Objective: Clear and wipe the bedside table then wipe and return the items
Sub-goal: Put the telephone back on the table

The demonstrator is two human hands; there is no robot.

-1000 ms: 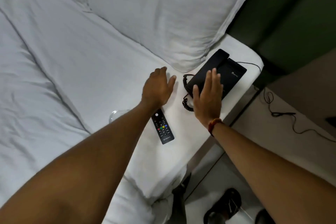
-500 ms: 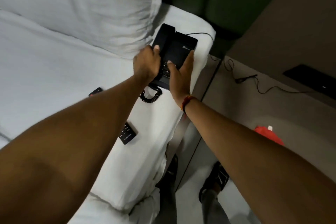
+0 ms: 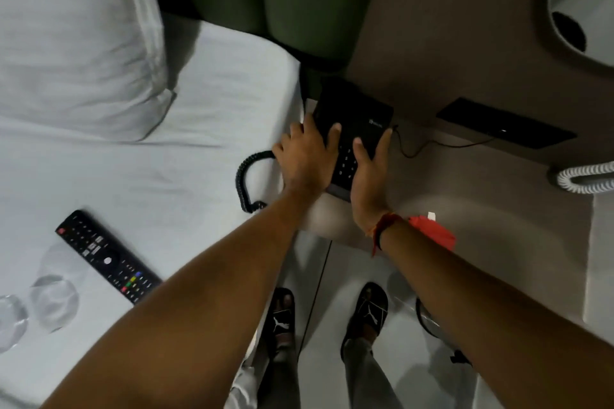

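Note:
A black desk telephone [image 3: 357, 116] is held between both hands over the left end of the beige bedside table [image 3: 481, 196]. My left hand [image 3: 307, 156] grips its left side over the handset, and my right hand [image 3: 370, 169] grips its right side. Its coiled cord [image 3: 244, 176] trails back onto the white bed [image 3: 199, 143]. A black remote control [image 3: 106, 256] lies on the bed at lower left, beside two clear glasses [image 3: 53, 299]. A red cloth [image 3: 432, 231] sits on the table's front edge behind my right wrist.
A white pillow [image 3: 73, 43] lies at the head of the bed. A black panel [image 3: 505, 126] and a thin black cable [image 3: 428, 146] are at the back of the table. A white coiled cord [image 3: 584, 176] sits at the right. My sandalled feet [image 3: 365, 312] stand on the floor below.
Both hands closed on the telephone on the bed and carried it rightward off the mattress to the table. The view swung right, bringing the remote and glasses into sight at lower left.

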